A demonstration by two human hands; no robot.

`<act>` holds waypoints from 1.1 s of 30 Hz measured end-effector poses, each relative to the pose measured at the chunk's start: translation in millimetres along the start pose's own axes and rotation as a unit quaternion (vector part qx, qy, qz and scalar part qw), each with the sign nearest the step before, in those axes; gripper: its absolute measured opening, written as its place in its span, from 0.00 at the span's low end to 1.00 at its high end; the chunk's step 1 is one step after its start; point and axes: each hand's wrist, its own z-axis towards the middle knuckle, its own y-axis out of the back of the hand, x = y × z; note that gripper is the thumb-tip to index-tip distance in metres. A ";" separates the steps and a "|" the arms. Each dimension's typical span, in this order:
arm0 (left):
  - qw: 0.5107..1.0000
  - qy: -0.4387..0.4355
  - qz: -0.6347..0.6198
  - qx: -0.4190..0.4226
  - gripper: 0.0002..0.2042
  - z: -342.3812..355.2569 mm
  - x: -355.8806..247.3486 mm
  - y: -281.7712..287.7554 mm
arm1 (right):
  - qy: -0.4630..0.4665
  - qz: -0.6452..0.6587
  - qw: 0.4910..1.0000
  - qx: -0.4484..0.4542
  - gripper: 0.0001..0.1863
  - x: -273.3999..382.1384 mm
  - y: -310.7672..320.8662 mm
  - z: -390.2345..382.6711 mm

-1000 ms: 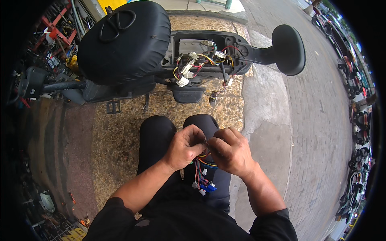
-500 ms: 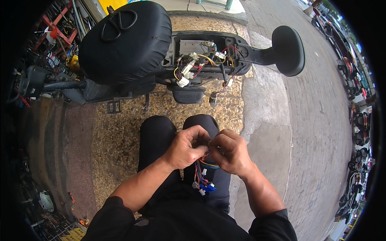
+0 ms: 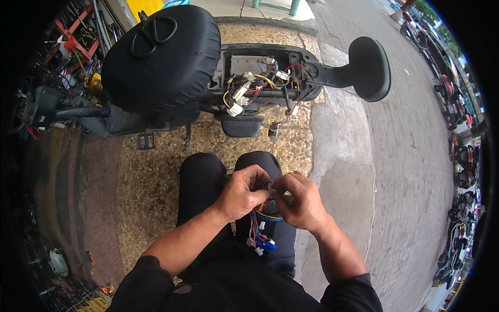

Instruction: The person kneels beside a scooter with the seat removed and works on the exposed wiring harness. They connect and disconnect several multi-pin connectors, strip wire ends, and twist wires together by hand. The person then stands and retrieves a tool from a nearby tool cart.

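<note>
Over my right thigh, my left hand and my right hand meet at the fingertips, both closed in a pinch on thin wires. Part of a wire end shows between the fingers; its exact shape is too small to make out. From beneath the hands a bundle of coloured wires hangs down onto my lap, with a blue and orange loop beside it. White plugs and a blue connector lie at its lower end. Beyond my knees stands an electric scooter, its black seat tipped up with a black cord lying on it.
White connectors and loose wires spill from the scooter's open compartment, which holds a grey metal box. A padded black backrest sticks out to the right. Tools and parts crowd the left edge. Parked scooters line the far right.
The fingertips have shifted slightly on the wires, and a bit of a wire end shows between them now. The view has moved a little; the scooter stays put.
</note>
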 end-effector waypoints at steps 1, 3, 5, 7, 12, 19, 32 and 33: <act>1.000 0.007 -0.011 -0.001 0.09 0.2 -0.4 -0.2 | 0.014 -0.023 1.000 -0.008 0.12 0.0 -1.2 -1.4; 0.999 0.031 -0.033 -0.008 0.09 1.0 -1.4 0.0 | 0.046 -0.058 0.997 -0.028 0.12 -0.4 -2.4 -2.3; 0.999 0.034 -0.038 0.013 0.10 0.8 -2.8 1.7 | 0.086 -0.083 0.991 -0.052 0.14 -0.9 -4.0 -2.1; 0.998 0.039 -0.040 0.016 0.10 0.5 -3.2 3.1 | 0.093 -0.088 0.990 -0.063 0.13 -1.1 -5.6 -2.5; 0.999 0.031 -0.029 0.000 0.10 -0.7 2.5 4.3 | 0.076 -0.058 0.992 -0.078 0.13 -4.9 -10.3 -4.9; 0.999 -0.025 0.001 -0.035 0.08 1.5 4.5 -1.6 | 0.000 -0.001 0.995 -0.103 0.09 -3.3 -15.0 -7.3; 0.945 -0.196 0.261 0.005 0.07 -5.1 15.0 -3.4 | -0.332 0.360 0.868 0.079 0.06 -13.6 -3.9 -6.2; 0.937 -0.210 0.278 0.004 0.08 -4.6 14.3 -4.2 | -0.362 0.370 0.850 0.097 0.06 -12.9 -1.8 -4.6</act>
